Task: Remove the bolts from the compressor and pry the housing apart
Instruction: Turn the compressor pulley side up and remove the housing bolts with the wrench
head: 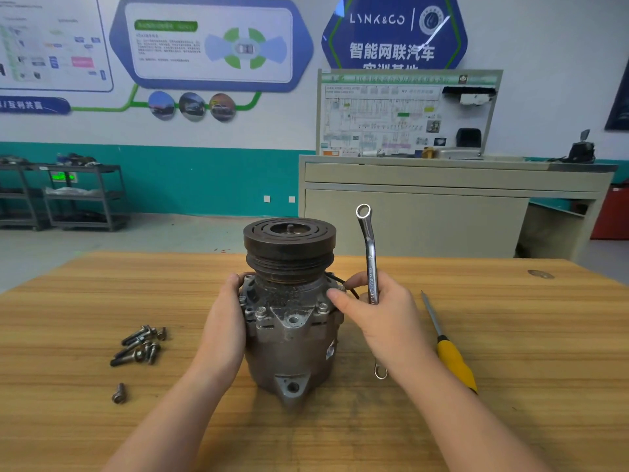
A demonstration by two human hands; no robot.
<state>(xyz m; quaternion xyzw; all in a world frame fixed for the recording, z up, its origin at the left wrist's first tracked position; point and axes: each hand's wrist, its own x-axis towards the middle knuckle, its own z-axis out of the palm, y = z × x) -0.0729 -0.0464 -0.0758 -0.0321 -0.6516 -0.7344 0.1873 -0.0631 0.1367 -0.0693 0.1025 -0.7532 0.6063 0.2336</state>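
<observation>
A grey metal compressor (289,349) stands upright on the wooden table (510,335), its dark pulley (289,247) on top. Two bolt heads show on its front flange (260,312). My left hand (226,321) rests against the compressor's left side, fingers reaching its upper flange. My right hand (381,315) grips a silver ring spanner (369,253) that stands nearly upright, while its thumb and fingers touch the compressor's right flange. The spanner's lower ring (380,372) pokes out below my wrist.
Several removed bolts (141,345) lie in a pile on the table to the left, one more bolt (119,393) nearer me. A yellow-handled screwdriver (449,345) lies to the right. A beige cabinet (425,212) and metal shelves (68,195) stand beyond the table.
</observation>
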